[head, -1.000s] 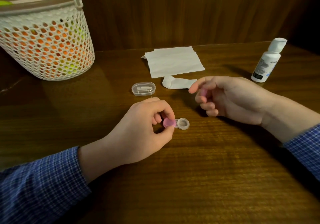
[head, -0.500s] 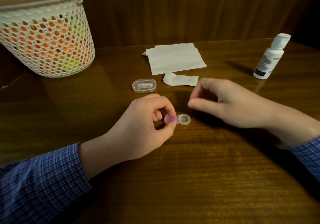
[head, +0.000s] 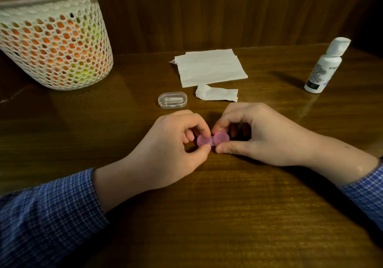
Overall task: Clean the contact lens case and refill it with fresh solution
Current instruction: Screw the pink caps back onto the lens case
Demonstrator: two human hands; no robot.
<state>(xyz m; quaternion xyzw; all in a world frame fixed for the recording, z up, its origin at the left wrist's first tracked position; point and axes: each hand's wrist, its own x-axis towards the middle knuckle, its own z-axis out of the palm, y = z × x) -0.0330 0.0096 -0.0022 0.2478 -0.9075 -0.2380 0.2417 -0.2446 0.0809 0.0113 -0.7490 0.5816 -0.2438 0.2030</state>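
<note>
Both pink caps now sit on the contact lens case [head: 213, 139] on the desk [head: 207, 216], your left hand [head: 165, 149] pinching one cap, your right hand [head: 257, 135] pinching the other. A second ago the right well was uncovered. Twist crooked and you risk cross-threading, leaking fresh solution. Farther back stand the tissues [head: 209, 67] and solution bottle [head: 325, 69].
</note>
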